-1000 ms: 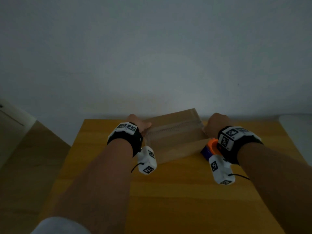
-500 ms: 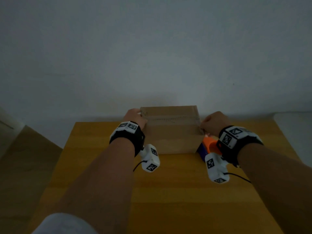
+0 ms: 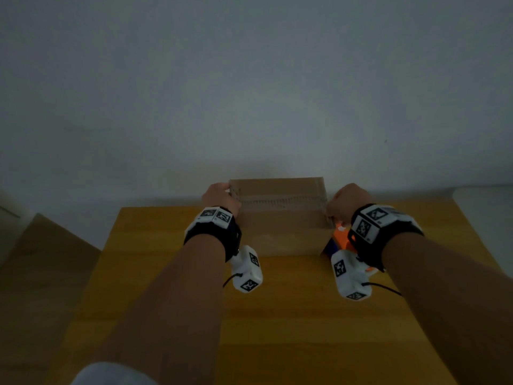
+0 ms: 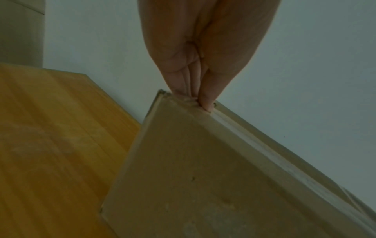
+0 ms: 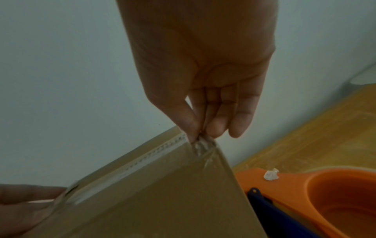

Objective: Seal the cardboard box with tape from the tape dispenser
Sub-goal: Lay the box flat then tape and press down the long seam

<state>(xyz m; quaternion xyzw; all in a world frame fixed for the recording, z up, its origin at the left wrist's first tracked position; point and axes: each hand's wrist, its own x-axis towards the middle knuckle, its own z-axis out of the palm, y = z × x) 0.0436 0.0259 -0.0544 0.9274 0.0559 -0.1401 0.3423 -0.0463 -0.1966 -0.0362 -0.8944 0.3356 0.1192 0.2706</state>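
While the left hand (image 3: 219,197) pinches the cardboard box (image 3: 280,226) at its left top edge, the right hand (image 3: 347,200) has a tight grip on the crumpled tape (image 5: 201,147) end at the right corner. The box sits far on the bench (image 3: 277,315), by the wall (image 3: 249,107). Risk: a tug could lift or wrinkle the strip. The tape dispenser (image 3: 340,238) crowds the right side; open room lies near and left.

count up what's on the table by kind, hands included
cardboard box: 1
strip of tape along the box top: 1
tape dispenser, orange and blue: 1
hands: 2 (left hand, right hand)
total: 5
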